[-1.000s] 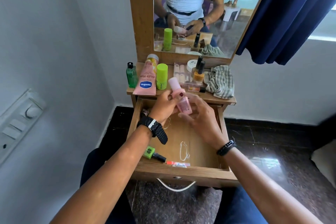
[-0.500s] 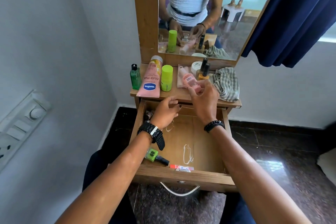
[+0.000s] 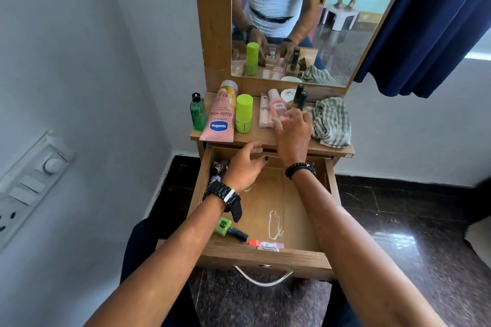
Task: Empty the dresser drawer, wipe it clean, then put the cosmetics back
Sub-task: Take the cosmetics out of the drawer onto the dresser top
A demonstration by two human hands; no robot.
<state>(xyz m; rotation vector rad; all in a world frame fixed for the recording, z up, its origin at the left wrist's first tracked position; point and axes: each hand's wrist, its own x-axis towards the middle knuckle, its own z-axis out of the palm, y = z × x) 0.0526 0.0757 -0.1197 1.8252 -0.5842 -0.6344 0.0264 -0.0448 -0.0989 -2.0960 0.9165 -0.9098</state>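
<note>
The wooden drawer stands pulled open. Inside lie a green-capped bottle, a red-and-white sachet, white smears and small items in the back left corner. My left hand hovers over the drawer's back, fingers apart and empty. My right hand is over the dresser top with fingers spread; its fingertips are at the lower end of a pink bottle lying there. Also on top are a green bottle, a Vaseline tube and a lime stick.
A striped cloth lies on the top's right end, beside dark small bottles, a white jar and a pale palette. A mirror rises behind, a blue curtain hangs right, and a switch panel is on the left wall.
My right hand carried the pink bottle from above the drawer up onto the dresser top and spread its fingers. My left hand let go of it and stayed over the drawer's back.
</note>
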